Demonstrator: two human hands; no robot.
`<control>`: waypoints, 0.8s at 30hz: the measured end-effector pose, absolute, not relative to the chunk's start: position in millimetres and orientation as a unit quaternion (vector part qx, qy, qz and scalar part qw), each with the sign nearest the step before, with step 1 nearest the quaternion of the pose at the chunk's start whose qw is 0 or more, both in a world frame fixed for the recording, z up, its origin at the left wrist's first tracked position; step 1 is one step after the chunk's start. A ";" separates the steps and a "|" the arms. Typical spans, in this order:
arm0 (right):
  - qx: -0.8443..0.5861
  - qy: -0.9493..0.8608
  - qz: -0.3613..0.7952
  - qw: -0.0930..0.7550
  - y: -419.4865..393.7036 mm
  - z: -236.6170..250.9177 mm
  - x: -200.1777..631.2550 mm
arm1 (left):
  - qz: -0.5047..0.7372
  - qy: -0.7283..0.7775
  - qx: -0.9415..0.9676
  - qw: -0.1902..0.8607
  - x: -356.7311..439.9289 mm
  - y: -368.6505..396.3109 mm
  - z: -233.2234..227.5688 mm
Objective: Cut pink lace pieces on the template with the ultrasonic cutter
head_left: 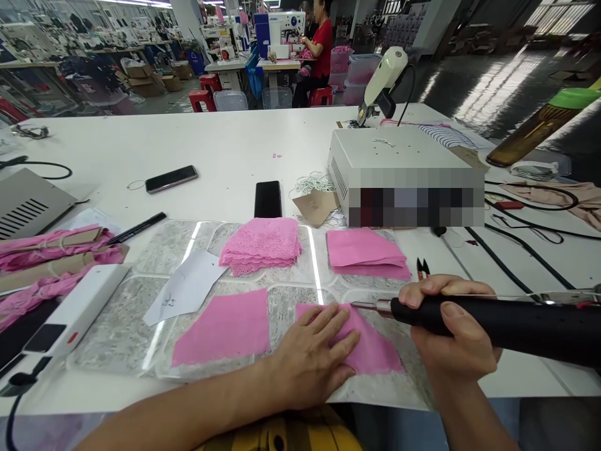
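My left hand (313, 355) lies flat, fingers spread, on a pink fabric piece (375, 354) on the marbled mat (122, 332). My right hand (453, 335) grips a black-handled hot cutting tool (507, 322), whose metal tip (364, 305) touches the upper edge of that fabric. A second flat pink piece (223, 327) lies to the left. Behind them sit a stack of pink lace (261, 244) and a stack of plain pink pieces (366, 252).
A white control box (399, 163) stands at the back right with cables (516, 244) running from it. Two phones (267, 199) (171, 178), a black pen (137, 228), small snips (422, 268), a white power bank (77, 310) and pink bundles (47, 250) lie around. A person sews far behind.
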State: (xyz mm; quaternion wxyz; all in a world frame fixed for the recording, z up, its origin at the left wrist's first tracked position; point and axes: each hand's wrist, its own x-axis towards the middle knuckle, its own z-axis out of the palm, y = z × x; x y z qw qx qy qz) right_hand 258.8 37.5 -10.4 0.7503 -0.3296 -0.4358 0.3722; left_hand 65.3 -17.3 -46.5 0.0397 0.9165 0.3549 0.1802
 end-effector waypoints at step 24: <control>-0.400 -0.348 0.353 0.771 -15.6 -5.2 314.3 | 0.165 0.343 0.924 0.043 63.2 -12.5 -41.9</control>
